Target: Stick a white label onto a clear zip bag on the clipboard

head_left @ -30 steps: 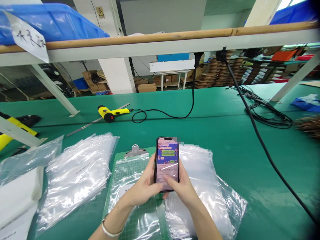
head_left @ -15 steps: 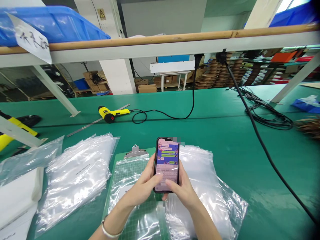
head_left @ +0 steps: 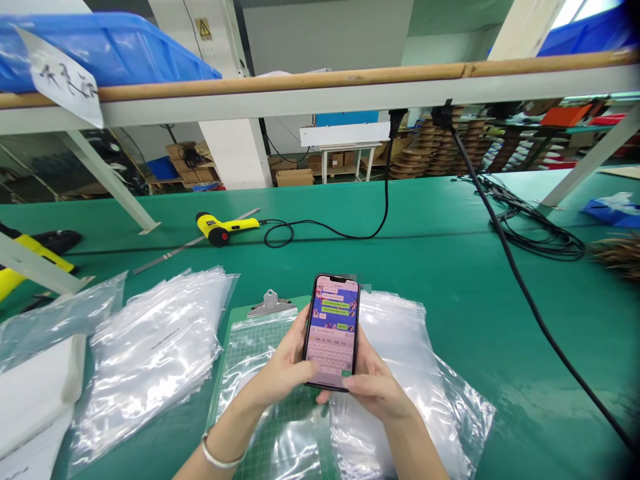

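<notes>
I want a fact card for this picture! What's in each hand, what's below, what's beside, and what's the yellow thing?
Left hand: holds the left side of a black-edged rectangular phone
Left wrist: thin silver bracelet
Right hand: holds the phone's right side
Below: green rectangular clipboard bearing a clear plastic bag
Beside: clear plastic bag piles, left and right
Yellow thing: gun-shaped tool, lying on the green table

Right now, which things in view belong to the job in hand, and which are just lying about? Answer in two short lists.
In use:
smartphone, held between left hand and right hand

Lying about, it seems:
green clipboard
clear plastic bags
yellow heat gun
thin metal strip
coiled black cables
blue plastic bin
</notes>
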The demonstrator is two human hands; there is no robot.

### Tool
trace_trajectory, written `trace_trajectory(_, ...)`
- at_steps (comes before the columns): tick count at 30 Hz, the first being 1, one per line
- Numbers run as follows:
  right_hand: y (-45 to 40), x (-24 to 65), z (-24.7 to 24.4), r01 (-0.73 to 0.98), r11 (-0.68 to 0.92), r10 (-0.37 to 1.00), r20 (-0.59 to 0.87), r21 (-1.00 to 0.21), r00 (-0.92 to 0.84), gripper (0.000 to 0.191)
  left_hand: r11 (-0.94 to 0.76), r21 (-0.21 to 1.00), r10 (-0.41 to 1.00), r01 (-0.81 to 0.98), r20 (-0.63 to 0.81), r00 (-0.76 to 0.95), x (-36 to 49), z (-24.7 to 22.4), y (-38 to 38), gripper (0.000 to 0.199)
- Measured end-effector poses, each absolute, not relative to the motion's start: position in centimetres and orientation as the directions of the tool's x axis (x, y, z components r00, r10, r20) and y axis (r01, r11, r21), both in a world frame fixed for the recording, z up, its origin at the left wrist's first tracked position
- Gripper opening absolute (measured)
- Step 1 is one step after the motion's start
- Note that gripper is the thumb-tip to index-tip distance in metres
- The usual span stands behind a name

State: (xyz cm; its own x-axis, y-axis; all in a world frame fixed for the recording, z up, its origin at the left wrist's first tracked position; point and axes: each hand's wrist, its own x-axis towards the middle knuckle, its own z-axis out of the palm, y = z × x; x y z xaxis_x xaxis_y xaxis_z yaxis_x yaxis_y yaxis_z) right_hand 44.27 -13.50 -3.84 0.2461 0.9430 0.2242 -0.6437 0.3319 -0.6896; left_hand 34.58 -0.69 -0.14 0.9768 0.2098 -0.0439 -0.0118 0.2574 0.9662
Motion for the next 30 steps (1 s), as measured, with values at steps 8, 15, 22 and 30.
trace_trajectory(8,-13.6,44.3,-3.8,-0.635,0.317,0.947,0.199,-0.704,0.252,0.087,0.298,0.954,0.198,0.033,-0.096,0.975,34.5,0.2,-0.9,0.092)
trace_trajectory(15,-13.5,44.1,-4.0,-0.524,0.322,0.932,0.167,-0.788,0.321,0.074,0.318,0.946,0.102,0.058,-0.095,0.990,34.8,0.1,-1.3,0.094)
trace_trajectory(22,-12.7,44.0,-4.0,-0.386,0.214,0.854,-0.020,-0.898,0.520,0.055,0.183,0.977,0.163,0.107,-0.138,0.977,34.8,-1.5,-1.8,0.091)
trace_trajectory(30,-13.1,44.0,-4.1,-0.485,0.288,0.912,0.083,-0.826,0.401,0.066,0.322,0.946,0.156,0.044,-0.099,0.983,35.0,-0.6,-1.1,0.097)
